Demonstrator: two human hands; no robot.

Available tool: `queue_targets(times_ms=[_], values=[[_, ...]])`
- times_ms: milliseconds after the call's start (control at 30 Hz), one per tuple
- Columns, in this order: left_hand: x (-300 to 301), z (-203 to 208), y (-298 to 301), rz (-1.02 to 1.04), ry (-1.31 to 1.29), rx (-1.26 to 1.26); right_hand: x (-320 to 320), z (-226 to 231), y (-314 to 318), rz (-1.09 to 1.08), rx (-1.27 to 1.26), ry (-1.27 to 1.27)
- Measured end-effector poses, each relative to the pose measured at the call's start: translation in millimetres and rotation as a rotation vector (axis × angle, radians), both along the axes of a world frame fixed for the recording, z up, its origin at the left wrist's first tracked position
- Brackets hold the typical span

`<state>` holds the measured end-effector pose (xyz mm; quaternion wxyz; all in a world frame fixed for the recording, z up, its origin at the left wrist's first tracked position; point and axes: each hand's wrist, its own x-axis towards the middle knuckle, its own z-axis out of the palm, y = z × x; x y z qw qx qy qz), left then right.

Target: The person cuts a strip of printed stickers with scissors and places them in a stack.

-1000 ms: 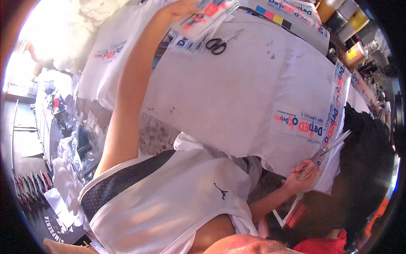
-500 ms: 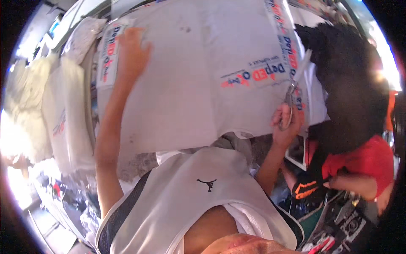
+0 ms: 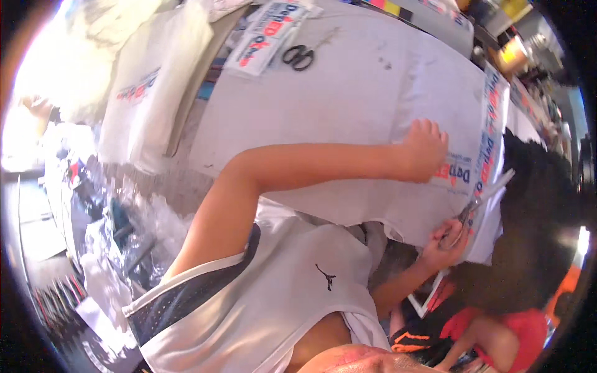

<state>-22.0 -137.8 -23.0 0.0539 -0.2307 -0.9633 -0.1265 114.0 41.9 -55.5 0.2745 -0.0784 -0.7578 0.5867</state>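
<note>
Head view: the right hand wraps the loops of the scissors at the white tabletop's right edge; the left hand half-curls over a printed sheet, grip unclear. That sheet looks light and slippery, best pinched by an edge.

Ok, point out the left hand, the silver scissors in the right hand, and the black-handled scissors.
Left hand [image 3: 424,152]: head view, on the back of the hand.
Silver scissors [image 3: 477,202]: head view, near the pivot.
Black-handled scissors [image 3: 299,57]: head view, on the handle loops.
</note>
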Motion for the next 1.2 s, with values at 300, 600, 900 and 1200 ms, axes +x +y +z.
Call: queue_targets(times_ms=[300, 600, 900, 1200], values=[[-31.3, 0.9, -62.4, -0.028, -0.351, 0.443, -5.9, -2.9, 5.4, 0.118, -0.11, -0.057], [-72.2, 48.0, -384.7, 0.53, 0.135, 0.388, -0.1, 10.8, -3.7, 0.079, -0.051, -0.139], [-82.7, 17.2, -428.3, 0.753, -0.157, 0.209, 1.5, 9.5, 0.0, 0.036, 0.133, -0.162], [-101.0, 4.3, -408.7, 0.706, -0.119, 0.006, -0.2, 1.9, 5.5, 0.144, -0.039, -0.089]])
